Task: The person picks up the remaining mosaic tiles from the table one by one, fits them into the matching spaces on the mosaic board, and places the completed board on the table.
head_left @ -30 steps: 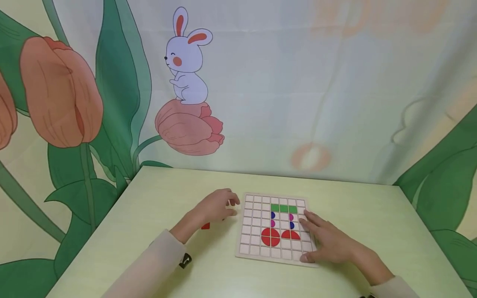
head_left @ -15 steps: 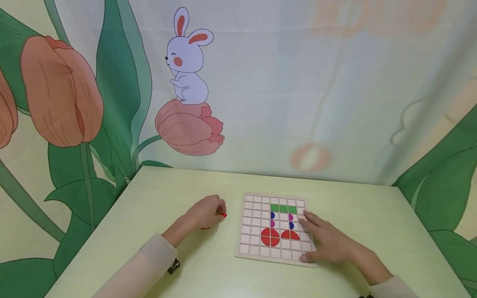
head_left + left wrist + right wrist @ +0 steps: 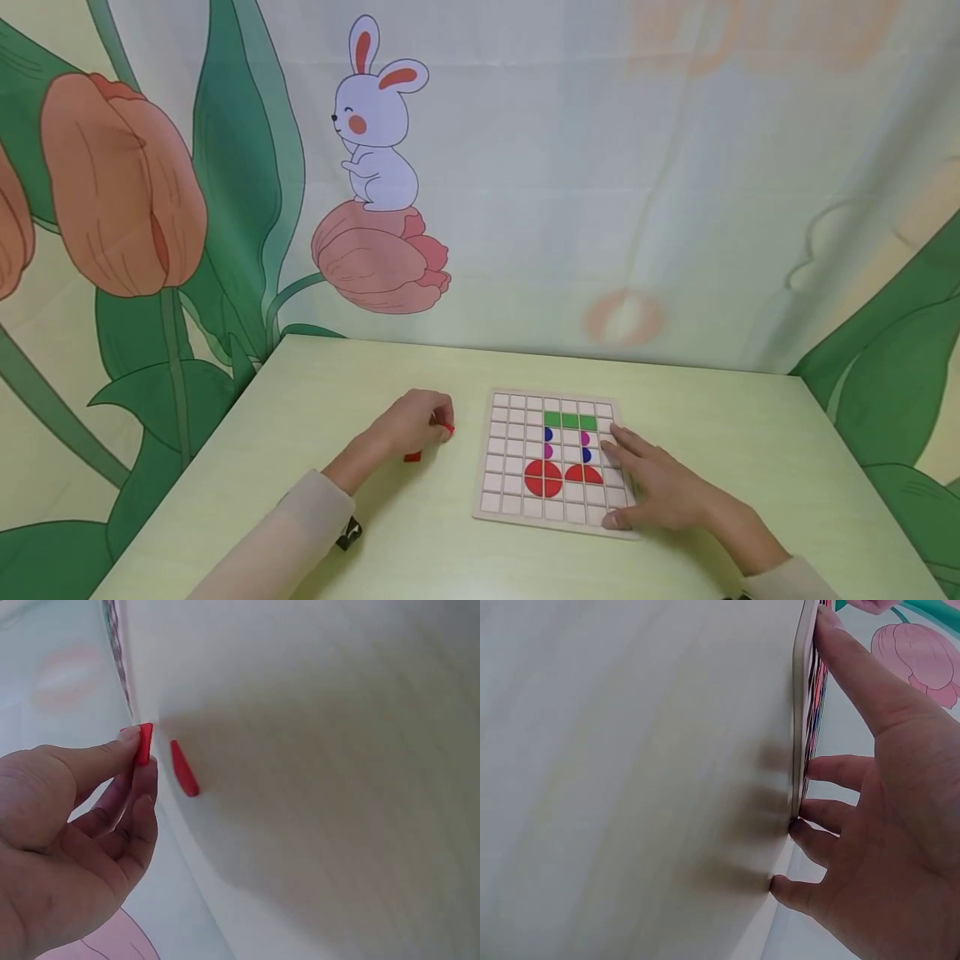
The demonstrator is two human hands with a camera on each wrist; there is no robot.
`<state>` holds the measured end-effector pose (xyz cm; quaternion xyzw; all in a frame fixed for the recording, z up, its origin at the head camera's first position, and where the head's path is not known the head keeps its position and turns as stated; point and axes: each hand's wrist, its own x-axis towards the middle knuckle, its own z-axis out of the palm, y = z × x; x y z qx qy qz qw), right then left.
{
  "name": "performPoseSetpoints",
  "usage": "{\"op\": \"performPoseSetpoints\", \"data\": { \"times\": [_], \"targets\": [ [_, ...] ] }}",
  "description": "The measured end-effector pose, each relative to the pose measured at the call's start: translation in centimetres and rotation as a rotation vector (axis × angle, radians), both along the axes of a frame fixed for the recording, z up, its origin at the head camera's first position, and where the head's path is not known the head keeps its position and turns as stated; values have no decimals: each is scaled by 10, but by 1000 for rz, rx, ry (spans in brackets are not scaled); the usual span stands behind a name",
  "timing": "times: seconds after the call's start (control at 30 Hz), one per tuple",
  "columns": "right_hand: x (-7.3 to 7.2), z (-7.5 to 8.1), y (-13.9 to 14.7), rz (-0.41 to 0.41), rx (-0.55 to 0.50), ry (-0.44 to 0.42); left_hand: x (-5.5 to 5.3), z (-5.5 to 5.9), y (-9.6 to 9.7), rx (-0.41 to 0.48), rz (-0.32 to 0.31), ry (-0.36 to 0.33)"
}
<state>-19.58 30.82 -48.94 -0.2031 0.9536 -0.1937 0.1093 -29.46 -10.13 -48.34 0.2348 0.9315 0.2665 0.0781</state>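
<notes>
A small red tile (image 3: 145, 744) is pinched between the thumb and fingers of my left hand (image 3: 408, 423), left of the board and just above the table. Another red tile (image 3: 412, 457) lies on the table below that hand. The wooden grid board (image 3: 502, 483) carries a green row of tiles (image 3: 570, 420), small blue and magenta half-round pieces, a red circle of quarter pieces (image 3: 543, 478) and a red half circle (image 3: 583, 474). My right hand (image 3: 667, 483) rests spread along the board's right edge, thumb near its front corner, fingers reaching onto the rim.
The pale table (image 3: 337, 375) extends around the board on all sides. Behind it hangs a cloth backdrop (image 3: 525, 167) printed with tulips and a rabbit. A black strap (image 3: 349, 533) shows under the left sleeve.
My left hand has drawn back left from beside the board, and a red tile now shows in its fingers. My right hand and the board have stayed put.
</notes>
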Motion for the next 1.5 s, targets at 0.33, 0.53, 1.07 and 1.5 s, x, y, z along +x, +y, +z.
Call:
{"op": "performPoseSetpoints", "data": {
  "times": [0.33, 0.53, 1.07, 1.5],
  "targets": [
    [0, -1, 0, 1, -5, -5, 9, 15, 21, 85, -98, 0],
    [0, -2, 1, 6, -6, -4, 20, 18, 45, 145, -153, 4],
    [-1, 1, 3, 15, -3, 9, 42, 20, 122, 95, -270, 6],
    [-1, 1, 3, 23, -16, 11, 60, 8, 155, 22, -255, -17]
  ]
}}
